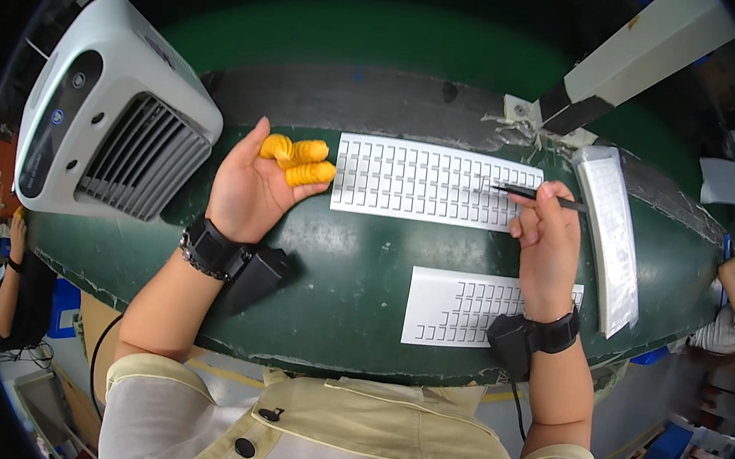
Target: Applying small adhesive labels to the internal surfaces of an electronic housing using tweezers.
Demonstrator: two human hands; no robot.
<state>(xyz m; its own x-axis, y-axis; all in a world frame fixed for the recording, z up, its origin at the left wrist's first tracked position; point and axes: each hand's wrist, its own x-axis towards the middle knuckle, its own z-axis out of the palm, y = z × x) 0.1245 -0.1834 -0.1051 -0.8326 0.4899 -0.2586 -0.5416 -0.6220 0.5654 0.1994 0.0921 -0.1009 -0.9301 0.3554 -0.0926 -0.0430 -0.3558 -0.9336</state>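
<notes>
My left hand (248, 187) is open, palm up, at the left end of a white sheet (341, 205). Ribbed yellow finger cots (304, 170) cover several of its fingertips. Black tweezers (526, 192) are pinched in my right hand (548, 234), over the right part of that sheet. Their tips point left, at a small thin bent piece (483, 185), and I cannot tell whether they grip it. Rows of small dark-edged bracket shapes run across the sheet. A second white sheet (422, 306) with similar rows lies nearer me, partly under my right wrist.
A white air cooler (122, 109) stands on the green table (344, 285) at left. At right lies a long white stack in clear plastic (605, 244). Behind it a pale post (640, 65) rises from the far edge. Other people sit at both sides.
</notes>
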